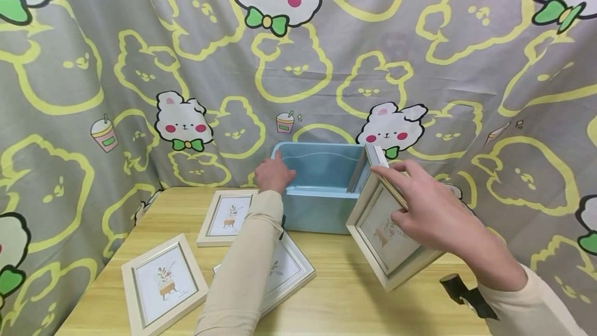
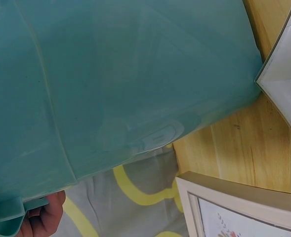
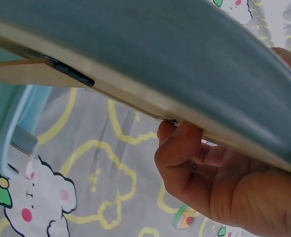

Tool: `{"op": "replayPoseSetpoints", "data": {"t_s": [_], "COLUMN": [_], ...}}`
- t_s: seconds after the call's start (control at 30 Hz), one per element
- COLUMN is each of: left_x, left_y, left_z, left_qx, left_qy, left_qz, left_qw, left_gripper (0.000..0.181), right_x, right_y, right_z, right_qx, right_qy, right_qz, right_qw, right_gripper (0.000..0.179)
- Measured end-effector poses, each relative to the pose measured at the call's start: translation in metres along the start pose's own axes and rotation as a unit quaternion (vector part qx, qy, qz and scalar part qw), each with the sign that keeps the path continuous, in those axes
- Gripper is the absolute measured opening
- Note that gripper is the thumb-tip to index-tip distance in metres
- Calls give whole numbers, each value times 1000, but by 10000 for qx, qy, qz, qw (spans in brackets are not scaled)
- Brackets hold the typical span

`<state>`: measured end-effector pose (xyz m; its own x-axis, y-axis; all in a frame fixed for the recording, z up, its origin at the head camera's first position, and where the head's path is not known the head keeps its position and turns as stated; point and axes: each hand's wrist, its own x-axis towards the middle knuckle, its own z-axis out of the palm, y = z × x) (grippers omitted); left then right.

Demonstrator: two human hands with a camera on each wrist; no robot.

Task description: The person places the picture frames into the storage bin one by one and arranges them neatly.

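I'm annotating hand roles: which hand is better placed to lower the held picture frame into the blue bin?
Probably the right hand: it holds the picture frame beside the blue bin, while the left hand grips the bin's left end.

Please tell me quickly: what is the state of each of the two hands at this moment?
Left hand: closed, holding the blue bin at its left end.
Right hand: closed, holding a tilted picture frame.

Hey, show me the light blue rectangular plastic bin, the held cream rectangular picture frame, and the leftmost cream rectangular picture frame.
Light blue rectangular plastic bin (image 1: 317, 214): head view, front wall.
Held cream rectangular picture frame (image 1: 388, 237): head view, printed picture.
Leftmost cream rectangular picture frame (image 1: 165, 285): head view, printed picture.
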<state>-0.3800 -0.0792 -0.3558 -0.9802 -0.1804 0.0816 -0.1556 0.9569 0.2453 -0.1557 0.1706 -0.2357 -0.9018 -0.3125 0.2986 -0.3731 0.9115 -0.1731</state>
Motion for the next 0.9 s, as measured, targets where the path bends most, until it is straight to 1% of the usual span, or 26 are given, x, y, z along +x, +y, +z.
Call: {"op": "replayPoseSetpoints", "data": {"t_s": [0.27,0.43,0.67,0.9], "left_x": [0,1,3,2], "left_y": [-1,0,0,0], "left_z": [0,0,3,3], "left_qx": [0,-7,-2,2], "left_qy": [-1,-29,14,52], "left_qz": [-4,-23,-13,-60], "left_qw": [10000,10000,10000,10000], "left_gripper": [78,78,77,77], "right_x": [8,12,14,18], "right_y": [1,1,0,-1], "right_z": [-15,-20,-27,-39], "right_qx": [-3,-58,-140,-221], "right_qy": [66,172,195,375], "right_qz": [115,114,157,233], "right_qw": [9999,9998,9996,9988], "right_gripper": [84,82,81,81]}}
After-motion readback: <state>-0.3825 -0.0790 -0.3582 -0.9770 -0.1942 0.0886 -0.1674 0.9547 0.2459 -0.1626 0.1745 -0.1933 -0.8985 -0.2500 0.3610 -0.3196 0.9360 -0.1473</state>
